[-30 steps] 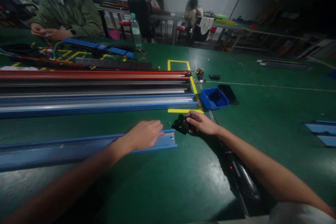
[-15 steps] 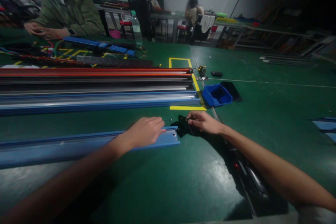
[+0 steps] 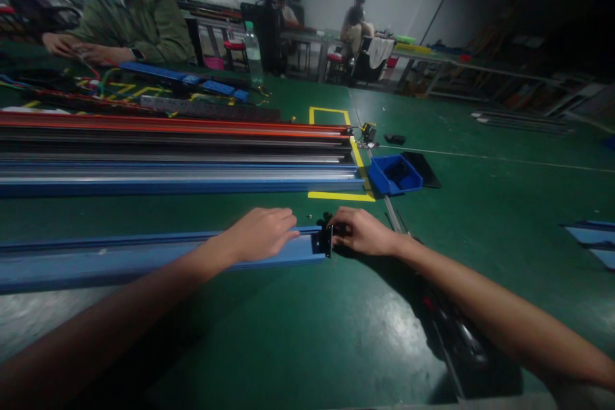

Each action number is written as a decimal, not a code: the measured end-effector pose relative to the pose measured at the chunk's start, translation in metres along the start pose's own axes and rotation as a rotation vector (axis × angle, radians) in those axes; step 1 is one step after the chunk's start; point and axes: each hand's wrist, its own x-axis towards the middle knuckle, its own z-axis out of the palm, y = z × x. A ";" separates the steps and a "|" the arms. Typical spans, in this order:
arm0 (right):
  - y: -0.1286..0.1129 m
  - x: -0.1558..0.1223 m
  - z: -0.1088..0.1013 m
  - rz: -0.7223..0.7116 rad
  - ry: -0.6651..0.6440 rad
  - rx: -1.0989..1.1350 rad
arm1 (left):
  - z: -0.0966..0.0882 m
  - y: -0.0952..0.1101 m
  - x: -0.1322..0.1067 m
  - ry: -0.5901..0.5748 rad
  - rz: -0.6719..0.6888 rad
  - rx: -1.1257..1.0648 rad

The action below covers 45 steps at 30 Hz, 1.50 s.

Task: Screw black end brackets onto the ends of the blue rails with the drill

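Note:
A long blue metal rail [image 3: 144, 256] lies across the green table in front of me. My left hand [image 3: 262, 234] rests flat on its right end, fingers stretched over the top. My right hand [image 3: 362, 232] pinches a small black end cap [image 3: 327, 238] and holds it against the rail's open end. A tiny screw [image 3: 310, 216] lies on the table just behind the rail's end.
Several long rails, red, black, silver and blue [image 3: 182, 160], are stacked behind. A blue bin [image 3: 394, 175] and a black flat piece [image 3: 423, 170] sit at right by yellow tape [image 3: 342, 195]. A power tool [image 3: 456, 339] lies under my right forearm. A person in green [image 3: 134, 19] works opposite.
My right hand has brought the black end cap left from the table onto the end of the blue rail. My left hand has stayed on the rail.

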 end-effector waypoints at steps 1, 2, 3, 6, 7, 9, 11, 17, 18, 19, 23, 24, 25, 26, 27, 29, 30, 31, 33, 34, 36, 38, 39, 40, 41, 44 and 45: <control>0.000 0.000 0.000 -0.007 -0.020 -0.026 | 0.000 0.000 0.000 -0.003 -0.004 0.003; 0.000 0.000 0.001 -0.013 -0.038 -0.046 | 0.000 0.000 0.000 -0.007 -0.006 0.003; 0.000 0.000 0.002 -0.015 -0.050 -0.061 | 0.001 0.000 0.000 -0.010 -0.007 0.000; 0.002 -0.001 0.005 -0.013 -0.062 -0.081 | 0.000 0.000 0.000 -0.014 -0.011 -0.014; 0.002 -0.001 0.006 -0.018 -0.064 -0.085 | 0.000 0.000 0.000 -0.015 -0.014 -0.021; 0.000 -0.002 0.006 -0.030 -0.071 -0.089 | 0.000 -0.001 0.000 -0.014 -0.022 -0.035; -0.004 -0.002 0.003 -0.025 -0.086 -0.086 | -0.001 -0.001 -0.001 -0.017 -0.023 -0.048; -0.017 -0.007 -0.006 0.014 -0.168 -0.035 | -0.001 0.000 -0.003 -0.020 -0.022 -0.045; -0.018 -0.007 -0.006 0.016 -0.171 -0.042 | -0.001 0.000 -0.003 -0.019 -0.025 -0.040; -0.020 -0.008 -0.006 0.014 -0.171 -0.055 | -0.002 0.000 -0.003 -0.019 -0.027 -0.035; -0.027 -0.008 0.000 -0.010 -0.163 -0.095 | -0.003 0.001 -0.004 -0.025 -0.026 -0.018; -0.028 -0.008 0.002 -0.015 -0.162 -0.096 | -0.003 0.002 -0.004 -0.024 -0.025 -0.011; -0.030 -0.008 0.003 -0.018 -0.160 -0.095 | -0.003 0.002 -0.003 -0.026 -0.024 -0.003; -0.031 -0.008 0.005 -0.020 -0.159 -0.092 | -0.003 0.003 -0.004 -0.028 -0.025 0.006; -0.031 -0.007 0.006 -0.021 -0.161 -0.087 | -0.004 0.003 -0.004 -0.033 -0.027 0.015; -0.031 -0.006 0.008 -0.027 -0.168 -0.072 | -0.004 0.004 -0.004 -0.051 -0.029 0.031; -0.031 -0.005 0.009 -0.034 -0.172 -0.068 | -0.005 0.004 -0.004 -0.066 -0.031 0.040; -0.030 -0.003 0.010 -0.045 -0.175 -0.068 | -0.007 0.004 -0.004 -0.082 -0.035 0.047; -0.029 0.000 0.012 -0.073 -0.178 -0.074 | -0.011 0.005 -0.004 -0.125 -0.054 0.055; -0.029 0.003 0.013 -0.086 -0.181 -0.078 | -0.015 0.005 -0.004 -0.147 -0.064 0.056; -0.030 0.008 0.014 -0.107 -0.192 -0.082 | -0.023 0.004 -0.004 -0.186 -0.076 0.053; -0.034 0.015 0.015 -0.117 -0.205 -0.089 | -0.033 0.003 -0.005 -0.225 -0.082 0.049; -0.036 0.018 0.015 -0.119 -0.208 -0.097 | -0.037 0.001 -0.005 -0.247 -0.085 0.049; -0.039 0.021 0.016 -0.121 -0.208 -0.108 | -0.041 0.000 -0.006 -0.269 -0.089 0.053; -0.042 0.024 0.018 -0.123 -0.203 -0.119 | -0.045 -0.001 -0.007 -0.287 -0.090 0.055; -0.050 0.030 0.025 -0.114 -0.173 -0.132 | -0.050 0.000 -0.008 -0.234 -0.078 0.016; -0.052 0.032 0.027 -0.101 -0.164 -0.127 | -0.049 0.002 -0.008 -0.192 -0.067 -0.012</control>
